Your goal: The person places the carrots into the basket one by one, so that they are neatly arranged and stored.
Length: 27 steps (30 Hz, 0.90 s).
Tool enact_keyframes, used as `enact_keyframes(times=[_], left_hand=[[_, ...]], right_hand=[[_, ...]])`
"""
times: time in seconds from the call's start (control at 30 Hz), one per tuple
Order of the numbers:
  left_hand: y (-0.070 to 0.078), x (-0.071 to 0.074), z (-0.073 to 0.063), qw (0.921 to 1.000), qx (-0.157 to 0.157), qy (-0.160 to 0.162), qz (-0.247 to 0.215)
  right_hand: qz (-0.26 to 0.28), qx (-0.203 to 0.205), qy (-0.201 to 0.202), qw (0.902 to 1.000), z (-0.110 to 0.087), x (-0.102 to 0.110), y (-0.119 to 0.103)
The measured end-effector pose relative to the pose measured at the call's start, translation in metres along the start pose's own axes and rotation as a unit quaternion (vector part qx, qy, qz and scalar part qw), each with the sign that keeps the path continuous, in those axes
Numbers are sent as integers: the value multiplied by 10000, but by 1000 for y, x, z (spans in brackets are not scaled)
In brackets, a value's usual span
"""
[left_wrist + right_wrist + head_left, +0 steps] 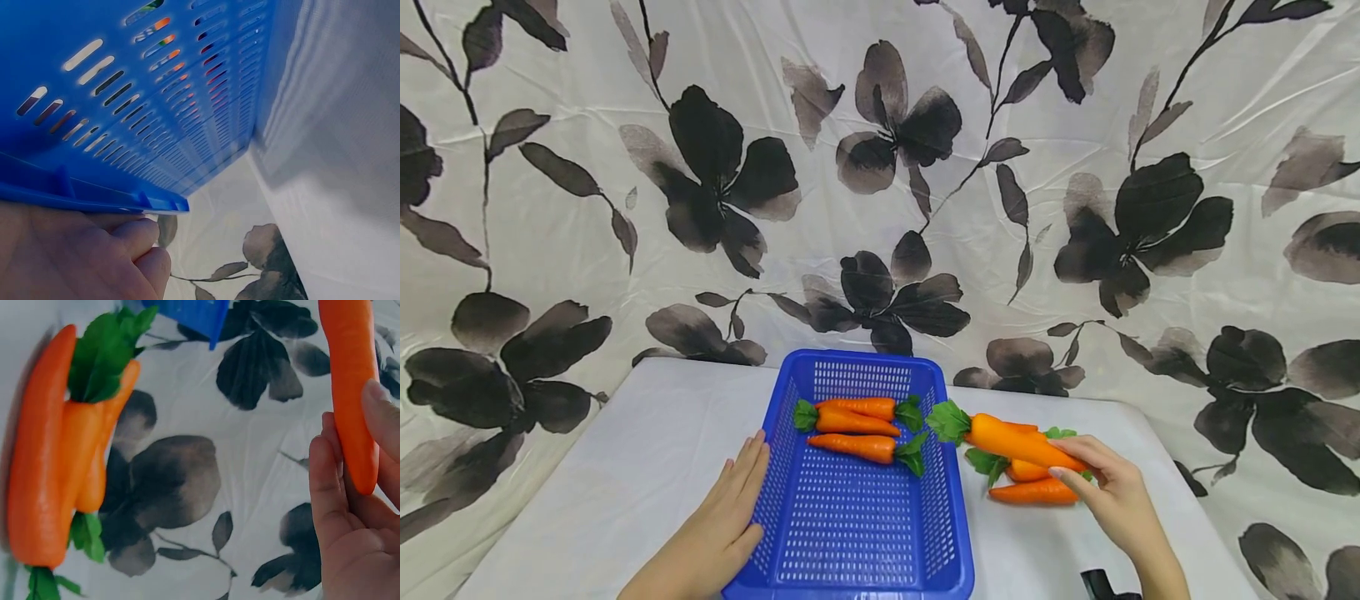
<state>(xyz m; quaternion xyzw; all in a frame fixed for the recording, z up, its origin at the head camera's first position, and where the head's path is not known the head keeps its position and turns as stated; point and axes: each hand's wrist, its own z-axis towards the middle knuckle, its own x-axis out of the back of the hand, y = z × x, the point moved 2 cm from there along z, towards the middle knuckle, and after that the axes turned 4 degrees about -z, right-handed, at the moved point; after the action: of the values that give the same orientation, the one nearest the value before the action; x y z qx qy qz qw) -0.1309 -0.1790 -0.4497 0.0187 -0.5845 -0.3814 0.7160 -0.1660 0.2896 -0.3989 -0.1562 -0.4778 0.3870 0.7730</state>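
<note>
My right hand (1112, 487) pinches a carrot (1018, 440) by its pointed end, its green leaves toward the basket's right rim. In the right wrist view the thumb and fingers grip that carrot (355, 394) near its tip. Below it on the table lie several more carrots (1033, 492), seen at the left of the right wrist view (40, 462). A blue plastic basket (958, 533) stands in the middle, with three carrots (853, 447) lying across its far half. My left hand (722, 508) rests against the basket's left rim with fingers extended; the left wrist view shows it under the rim (125, 209).
A white cloth covers the table (625, 467). Behind it hangs a pale curtain (880, 225) printed with dark flowers. A black object (1101, 585) lies by the right forearm at the table's near side.
</note>
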Motion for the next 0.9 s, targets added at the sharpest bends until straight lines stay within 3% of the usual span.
enact_keyframes(times=[0.2,0.4,0.6,0.9], left_hand=[[1,0,0,9999,60,-64,-58],[1,0,1,9999,67,-76,-60],[1,1,1,9999,83,-93,-75],[2,3,1,9996,-230,149,62]], right_hand=[[437,351,-146,9983,16,-7,-14],[304,759,-168,9965,33,-16,-30],[188,576,-442,9972,50,-31,-49],[-183,434,-1075,9931,75,-62,-81]])
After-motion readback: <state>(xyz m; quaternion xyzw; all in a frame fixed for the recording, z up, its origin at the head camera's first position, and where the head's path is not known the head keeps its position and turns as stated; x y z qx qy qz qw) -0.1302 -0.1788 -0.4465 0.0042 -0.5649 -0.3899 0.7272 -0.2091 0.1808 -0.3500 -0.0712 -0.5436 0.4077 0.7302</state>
